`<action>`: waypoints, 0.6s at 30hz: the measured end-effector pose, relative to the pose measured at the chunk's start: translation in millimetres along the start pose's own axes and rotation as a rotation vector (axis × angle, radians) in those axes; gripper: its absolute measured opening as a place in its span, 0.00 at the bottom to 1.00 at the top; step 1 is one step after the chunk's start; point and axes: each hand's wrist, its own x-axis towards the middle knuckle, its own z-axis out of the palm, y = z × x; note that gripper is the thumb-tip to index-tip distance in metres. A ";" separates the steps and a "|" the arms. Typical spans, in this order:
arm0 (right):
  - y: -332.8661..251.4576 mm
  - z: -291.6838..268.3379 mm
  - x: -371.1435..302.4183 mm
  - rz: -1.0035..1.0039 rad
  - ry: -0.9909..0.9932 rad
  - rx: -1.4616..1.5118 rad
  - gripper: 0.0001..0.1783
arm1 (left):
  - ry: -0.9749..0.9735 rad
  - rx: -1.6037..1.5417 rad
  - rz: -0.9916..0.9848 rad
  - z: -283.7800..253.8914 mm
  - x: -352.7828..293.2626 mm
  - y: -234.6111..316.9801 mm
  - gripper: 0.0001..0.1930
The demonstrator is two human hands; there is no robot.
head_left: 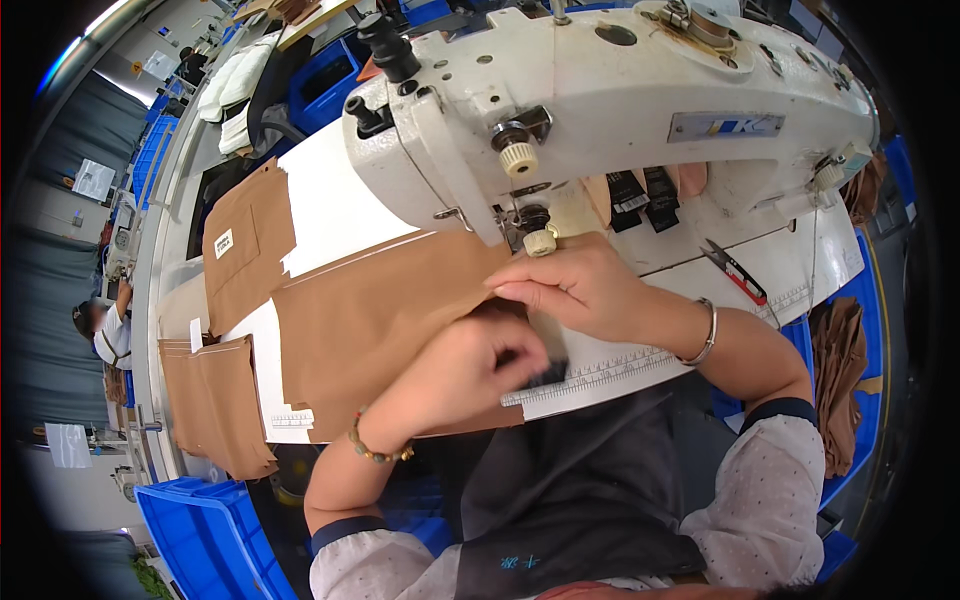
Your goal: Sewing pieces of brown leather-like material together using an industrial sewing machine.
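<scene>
A large brown fabric piece (375,300) lies on the white sewing table, its far edge running up to the white sewing machine (600,90). Just in front of the needle area, my right hand (580,285) pinches the fabric's edge between thumb and fingers. Nearer to me, my left hand (470,365) hovers over the same cloth with curled fingers; motion blurs them, so what they hold, if anything, is unclear. Beside those fingertips shows a small dark piece (550,375), partly hidden. The needle tip and presser foot are mostly hidden behind the machine's knobs and my right hand.
Red-handled thread snips (735,272) lie right of my right wrist. Black labels (640,195) rest under the machine arm. More brown pieces (215,400) sit at the left. Blue crates (205,530) stand lower left and at the right, where one holds brown cloth (838,380).
</scene>
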 end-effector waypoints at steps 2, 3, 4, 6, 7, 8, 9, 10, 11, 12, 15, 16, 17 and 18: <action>-1.1 -10.6 1.9 -0.055 -0.014 -0.246 0.09 | 0.084 0.099 -0.161 -15.2 10.2 -8.7 0.04; -4.0 -16.1 3.2 -0.113 -0.029 -0.496 0.11 | 0.113 0.203 -0.209 -24.8 16.0 -12.6 0.05; -4.7 -20.2 2.8 -0.098 -0.073 -0.648 0.11 | 0.116 0.256 -0.229 -31.4 23.1 -19.0 0.06; 2.6 -24.6 3.9 -0.022 -0.126 -0.707 0.11 | 0.127 0.348 -0.330 -39.4 33.1 -23.4 0.07; 6.0 -27.0 3.7 0.057 -0.181 -0.772 0.11 | 0.137 0.379 -0.335 -41.3 37.6 -26.7 0.08; 8.6 -28.0 3.0 0.063 -0.179 -0.770 0.11 | 0.130 0.378 -0.335 -43.0 40.8 -31.8 0.08; 10.9 -28.6 2.0 0.067 -0.180 -0.776 0.10 | 0.131 0.357 -0.310 -44.5 43.2 -37.8 0.08; 13.3 -28.6 1.3 0.071 -0.180 -0.781 0.10 | 0.133 0.336 -0.286 -45.2 45.6 -39.6 0.08; 14.0 -28.0 0.3 0.076 -0.178 -0.778 0.10 | 0.128 0.336 -0.287 -45.3 46.7 -39.3 0.08; 13.5 -27.2 -0.3 0.068 -0.168 -0.759 0.10 | 0.122 0.343 -0.310 -45.6 47.5 -37.0 0.09; 13.1 -26.8 -1.0 0.062 -0.159 -0.742 0.10 | 0.146 0.314 -0.293 -42.5 46.6 -38.7 0.09; 12.7 -26.7 -1.2 0.059 -0.163 -0.746 0.10 | 0.181 0.277 -0.255 -41.1 46.1 -38.6 0.10; 11.9 -26.8 -1.0 0.065 -0.164 -0.744 0.10 | 0.176 0.275 -0.257 -41.0 46.2 -36.8 0.10; 10.8 -27.0 -0.6 0.086 -0.175 -0.742 0.10 | 0.170 0.289 -0.261 -41.6 46.2 -32.8 0.09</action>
